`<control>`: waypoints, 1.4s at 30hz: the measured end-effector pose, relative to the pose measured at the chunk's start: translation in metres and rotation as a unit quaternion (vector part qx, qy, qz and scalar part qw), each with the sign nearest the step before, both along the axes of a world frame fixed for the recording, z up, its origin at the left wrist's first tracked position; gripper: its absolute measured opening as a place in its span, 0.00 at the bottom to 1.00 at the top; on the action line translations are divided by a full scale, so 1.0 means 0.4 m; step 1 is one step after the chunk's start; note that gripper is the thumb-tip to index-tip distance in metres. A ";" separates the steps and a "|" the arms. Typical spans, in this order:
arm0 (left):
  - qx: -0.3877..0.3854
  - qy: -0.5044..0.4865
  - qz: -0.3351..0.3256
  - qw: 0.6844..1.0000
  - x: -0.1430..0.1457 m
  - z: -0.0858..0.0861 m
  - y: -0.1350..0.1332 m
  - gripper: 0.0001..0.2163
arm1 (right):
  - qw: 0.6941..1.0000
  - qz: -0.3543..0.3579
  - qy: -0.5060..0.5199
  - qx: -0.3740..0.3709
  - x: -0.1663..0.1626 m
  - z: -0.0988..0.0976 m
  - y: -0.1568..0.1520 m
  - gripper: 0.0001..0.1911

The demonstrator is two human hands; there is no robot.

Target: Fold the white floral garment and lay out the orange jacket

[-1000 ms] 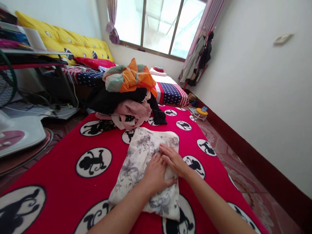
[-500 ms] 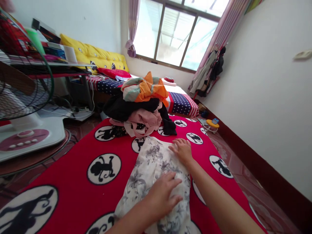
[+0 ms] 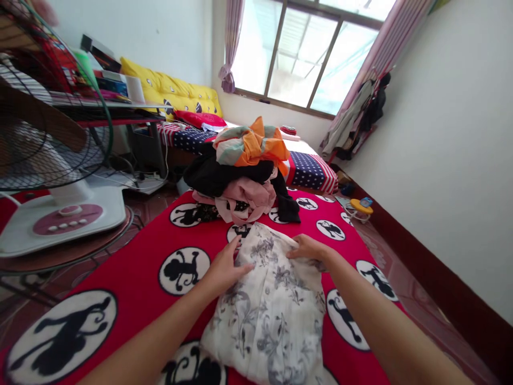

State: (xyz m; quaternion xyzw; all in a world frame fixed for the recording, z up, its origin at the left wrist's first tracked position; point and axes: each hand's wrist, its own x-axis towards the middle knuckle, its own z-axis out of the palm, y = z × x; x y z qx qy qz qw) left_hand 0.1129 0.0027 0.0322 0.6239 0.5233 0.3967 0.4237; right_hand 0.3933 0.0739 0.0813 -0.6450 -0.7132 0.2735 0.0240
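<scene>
Pressing floral cloth (image 3: pixel 268 305), clothes pile (image 3: pixel 244 171) just beyond, fan (image 3: pixel 52 160) left

Thin matt floral cloth garment (image 3: pixel 272 305) on fuzzy red blanket (image 3: pixel 132 278); glossy plastic fan base (image 3: pixel 64 222).

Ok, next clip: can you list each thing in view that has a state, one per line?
floral garment: spread flat on the red blanket, partly folded
left hand: open, flat on the garment's left edge
right hand: fingers curled at the garment's upper right edge
clothes pile: heaped, unfolded, beyond the garment
red blanket: spread out flat
fan: blades blurred
curtain: tied back
</scene>
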 end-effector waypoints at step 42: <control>0.206 0.134 -0.188 0.951 0.034 0.005 -0.197 0.06 | 0.909 -0.156 0.042 0.383 0.037 -0.128 -0.658 0.20</control>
